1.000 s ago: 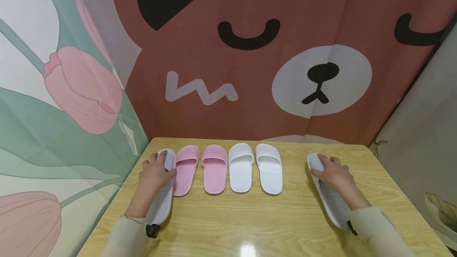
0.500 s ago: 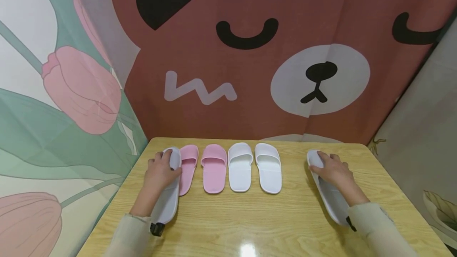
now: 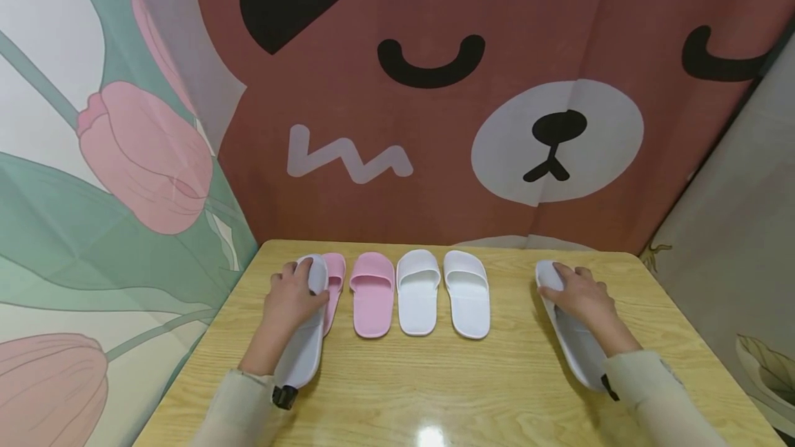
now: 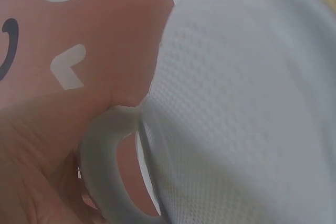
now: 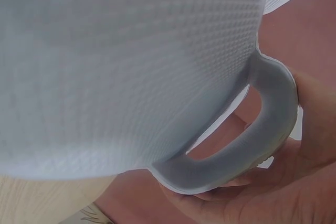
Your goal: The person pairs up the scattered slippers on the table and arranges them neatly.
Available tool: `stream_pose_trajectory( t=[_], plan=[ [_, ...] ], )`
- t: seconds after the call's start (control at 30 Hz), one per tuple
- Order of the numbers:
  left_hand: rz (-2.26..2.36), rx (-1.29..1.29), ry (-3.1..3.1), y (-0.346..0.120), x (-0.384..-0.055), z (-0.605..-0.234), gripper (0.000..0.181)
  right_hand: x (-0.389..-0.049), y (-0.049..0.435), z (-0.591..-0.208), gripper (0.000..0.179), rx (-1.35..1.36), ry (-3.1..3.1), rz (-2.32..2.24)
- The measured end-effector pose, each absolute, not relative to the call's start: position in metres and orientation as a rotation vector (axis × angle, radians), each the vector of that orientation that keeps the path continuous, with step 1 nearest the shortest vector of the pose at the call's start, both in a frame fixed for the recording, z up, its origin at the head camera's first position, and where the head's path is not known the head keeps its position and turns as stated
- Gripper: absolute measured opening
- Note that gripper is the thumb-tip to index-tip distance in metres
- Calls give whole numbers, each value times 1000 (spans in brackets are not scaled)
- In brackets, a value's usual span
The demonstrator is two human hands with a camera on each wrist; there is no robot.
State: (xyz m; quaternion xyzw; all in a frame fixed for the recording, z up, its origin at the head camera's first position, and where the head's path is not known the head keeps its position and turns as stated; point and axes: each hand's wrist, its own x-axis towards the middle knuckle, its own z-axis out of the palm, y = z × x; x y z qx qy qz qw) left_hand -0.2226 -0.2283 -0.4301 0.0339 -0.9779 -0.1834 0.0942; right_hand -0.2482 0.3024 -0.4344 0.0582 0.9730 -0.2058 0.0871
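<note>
On the left in the head view, my left hand (image 3: 290, 303) grips a pale grey slipper (image 3: 303, 357) by its strap, the thumb on the right side. That slipper covers part of a pink slipper (image 3: 337, 266) behind it. Far to the right, my right hand (image 3: 582, 301) holds a matching pale grey slipper (image 3: 573, 343) around the strap, its toe pointing away. Both wrist views show the dimpled footbed, left (image 4: 236, 93) and right (image 5: 131, 66), with fingers around the strap. Whether either slipper touches the table is hard to tell.
A second pink slipper (image 3: 374, 305) and two white slippers, one (image 3: 418, 305) beside the other (image 3: 470, 305), stand in a row along the back of the wooden table (image 3: 397, 392). Behind rises a curtain (image 3: 348, 205) with a bear print; a tulip-printed curtain (image 3: 145, 157) borders the left side.
My left hand has moved right with its grey slipper, which now hides more of the left pink slipper. My right hand and its slipper stay almost where they were.
</note>
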Motion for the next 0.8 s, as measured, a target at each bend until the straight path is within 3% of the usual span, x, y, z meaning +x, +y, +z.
stream_pose_trajectory(
  t=[0.8],
  plan=[
    [-572, 38, -2892, -189, -226, -426, 82, -250, 310, -432, 91, 180, 2916, -641]
  ],
)
